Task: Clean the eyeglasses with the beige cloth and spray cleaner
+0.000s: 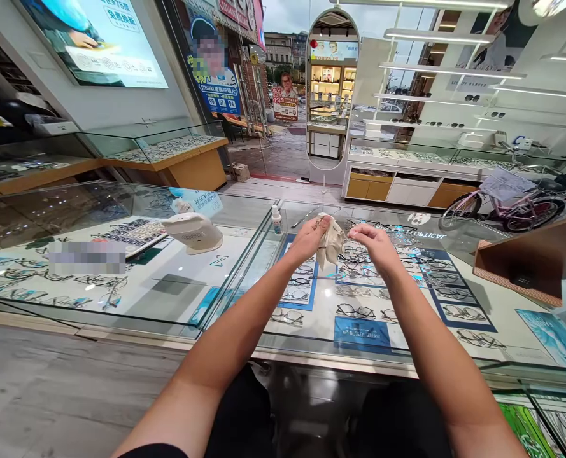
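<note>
Above the glass counter, my left hand (311,237) is closed on a crumpled beige cloth (330,245), which hangs down from the fingers. Just to its right, my right hand (371,240) has thumb and fingers pinched together beside the cloth. Whatever thin thing those fingertips hold is too small to make out. Under both hands, rows of eyeglasses (356,310) lie in the glass display case (263,340). A small white spray bottle (276,220) stands on the glass to the left of my left hand.
A white desk device (194,233) and a keyboard (132,238) sit on the left counter. At the right stands a brown wooden-looking box or stand (516,273). Beyond the counter are an oval mirror (333,95), a pink bicycle (512,203) and lit shelves (449,73) with sunglasses.
</note>
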`<action>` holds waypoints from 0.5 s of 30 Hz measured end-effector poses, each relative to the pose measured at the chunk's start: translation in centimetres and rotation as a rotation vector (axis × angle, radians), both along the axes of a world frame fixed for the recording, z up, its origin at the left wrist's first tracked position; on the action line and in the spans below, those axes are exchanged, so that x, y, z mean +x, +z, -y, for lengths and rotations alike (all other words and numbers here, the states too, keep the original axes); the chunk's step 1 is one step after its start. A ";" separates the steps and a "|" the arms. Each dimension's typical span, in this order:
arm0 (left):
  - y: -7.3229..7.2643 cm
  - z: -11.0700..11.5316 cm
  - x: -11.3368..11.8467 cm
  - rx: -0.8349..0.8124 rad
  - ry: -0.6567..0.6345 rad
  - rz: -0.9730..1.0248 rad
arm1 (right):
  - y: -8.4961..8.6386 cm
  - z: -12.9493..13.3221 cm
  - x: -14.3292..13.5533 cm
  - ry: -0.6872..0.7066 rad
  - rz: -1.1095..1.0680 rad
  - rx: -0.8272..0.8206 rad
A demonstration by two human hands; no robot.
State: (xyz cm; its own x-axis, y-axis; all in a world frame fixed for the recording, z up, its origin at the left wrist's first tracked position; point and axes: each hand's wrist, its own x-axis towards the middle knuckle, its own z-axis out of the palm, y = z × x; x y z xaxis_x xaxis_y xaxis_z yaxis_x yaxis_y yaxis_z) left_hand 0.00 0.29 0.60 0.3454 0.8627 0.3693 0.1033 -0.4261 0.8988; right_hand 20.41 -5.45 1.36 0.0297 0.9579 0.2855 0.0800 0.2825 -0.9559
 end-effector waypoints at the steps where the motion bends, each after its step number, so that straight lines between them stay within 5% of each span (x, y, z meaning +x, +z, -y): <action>1: 0.0 0.0 0.0 -0.016 -0.010 0.009 | 0.0 -0.1 0.2 -0.020 -0.046 -0.019; 10: -1.1 0.5 1.1 -0.315 -0.461 0.091 | -0.3 -0.4 -0.7 -0.075 -0.348 -0.130; 15: -1.8 1.5 2.5 -0.436 -0.509 0.269 | -0.9 0.0 -2.4 -0.049 -0.437 -0.165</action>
State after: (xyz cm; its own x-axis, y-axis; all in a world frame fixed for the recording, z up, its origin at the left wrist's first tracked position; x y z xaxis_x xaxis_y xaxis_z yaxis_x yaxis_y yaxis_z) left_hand 2.46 -1.17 -1.24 0.6893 0.7073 0.1568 -0.2610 0.0407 0.9645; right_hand 18.00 -5.44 0.51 0.1595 0.9839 0.0800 -0.3308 0.1296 -0.9348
